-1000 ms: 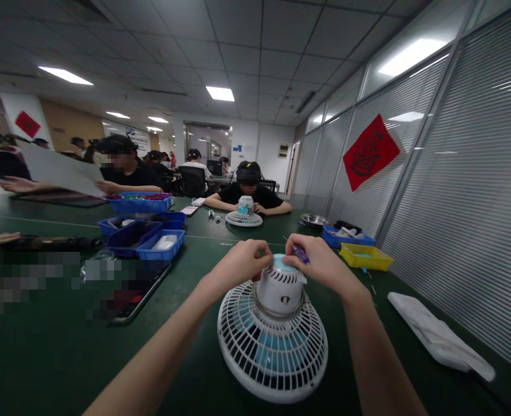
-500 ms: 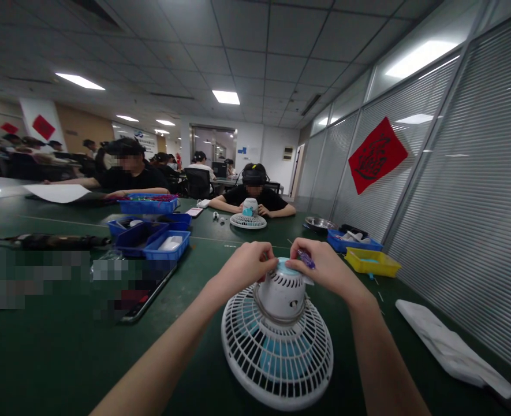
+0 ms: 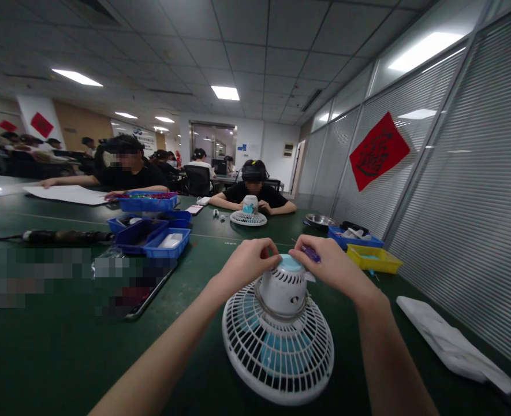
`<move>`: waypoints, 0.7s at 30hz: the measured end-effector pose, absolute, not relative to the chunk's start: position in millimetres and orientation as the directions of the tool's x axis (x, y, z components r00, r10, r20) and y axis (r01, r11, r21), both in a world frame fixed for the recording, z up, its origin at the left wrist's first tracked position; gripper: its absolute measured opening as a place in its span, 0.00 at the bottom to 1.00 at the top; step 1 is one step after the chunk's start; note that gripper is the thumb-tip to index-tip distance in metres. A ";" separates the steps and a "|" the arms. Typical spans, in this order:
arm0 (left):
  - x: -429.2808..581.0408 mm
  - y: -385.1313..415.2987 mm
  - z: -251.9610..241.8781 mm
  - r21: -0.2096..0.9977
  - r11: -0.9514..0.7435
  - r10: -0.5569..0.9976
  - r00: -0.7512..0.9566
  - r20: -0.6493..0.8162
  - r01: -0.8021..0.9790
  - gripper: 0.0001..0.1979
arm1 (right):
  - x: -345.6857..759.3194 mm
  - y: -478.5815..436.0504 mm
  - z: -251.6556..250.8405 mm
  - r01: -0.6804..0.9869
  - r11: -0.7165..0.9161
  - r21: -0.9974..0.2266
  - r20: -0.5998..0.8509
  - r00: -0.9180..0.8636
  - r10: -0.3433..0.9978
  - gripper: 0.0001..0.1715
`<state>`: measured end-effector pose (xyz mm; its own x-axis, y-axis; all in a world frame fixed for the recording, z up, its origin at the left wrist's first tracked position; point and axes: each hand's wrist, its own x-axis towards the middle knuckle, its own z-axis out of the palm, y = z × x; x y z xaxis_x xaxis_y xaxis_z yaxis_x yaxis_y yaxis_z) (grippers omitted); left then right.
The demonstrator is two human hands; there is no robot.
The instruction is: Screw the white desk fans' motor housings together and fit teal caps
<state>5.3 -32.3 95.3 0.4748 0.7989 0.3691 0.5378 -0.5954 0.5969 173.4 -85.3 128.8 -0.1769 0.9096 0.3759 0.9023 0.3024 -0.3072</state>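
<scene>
A white fan (image 3: 281, 292) with pale blue blades lies grille-down on the green table, its motor housing pointing up. A light blue cap (image 3: 290, 263) tops the housing, and a cable is wound round its base. My left hand (image 3: 257, 257) has thumb and fingers pinched at the cap's left edge. My right hand (image 3: 320, 260) is closed round a purple-handled tool (image 3: 310, 254), its fingertips at the cap's right side. What lies between the left fingertips is hidden.
Blue bins (image 3: 167, 242) and a phone-like slab (image 3: 151, 294) are on the left. A yellow tray (image 3: 374, 259), a blue tray (image 3: 354, 237) and a white part (image 3: 452, 341) are on the right. Across the table, a person (image 3: 253, 188) handles another fan (image 3: 249, 216).
Both my hands and the cap have shifted very slightly in view. At the far left, the other person's white sheet lies flatter.
</scene>
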 end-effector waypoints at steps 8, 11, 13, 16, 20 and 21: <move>8.6 -32.8 93.6 0.597 -0.665 0.738 0.517 0.433 0.449 0.10 | 173.5 -86.4 129.2 0.906 0.268 -0.326 0.389 -0.130 0.912 0.15; 10.6 -33.0 92.3 0.608 -0.675 0.724 0.532 0.439 0.418 0.10 | 176.5 -85.9 128.6 0.896 0.268 -0.354 0.392 -0.117 0.912 0.14; 11.7 -33.1 91.9 0.619 -0.674 0.721 0.543 0.431 0.404 0.10 | 179.0 -85.4 128.3 0.889 0.265 -0.372 0.396 -0.106 0.912 0.14; 12.4 -32.7 91.9 0.641 -0.662 0.722 0.558 0.408 0.389 0.11 | 182.3 -84.9 129.0 0.882 0.275 -0.383 0.404 -0.108 0.908 0.15; 12.5 -31.6 90.8 0.641 -0.662 0.723 0.556 0.411 0.388 0.11 | 183.2 -87.2 132.5 0.891 0.265 -0.368 0.423 -0.094 0.901 0.16; 12.5 -31.3 90.4 0.635 -0.668 0.719 0.555 0.418 0.388 0.11 | 182.6 -88.3 133.6 0.896 0.257 -0.361 0.425 -0.088 0.901 0.17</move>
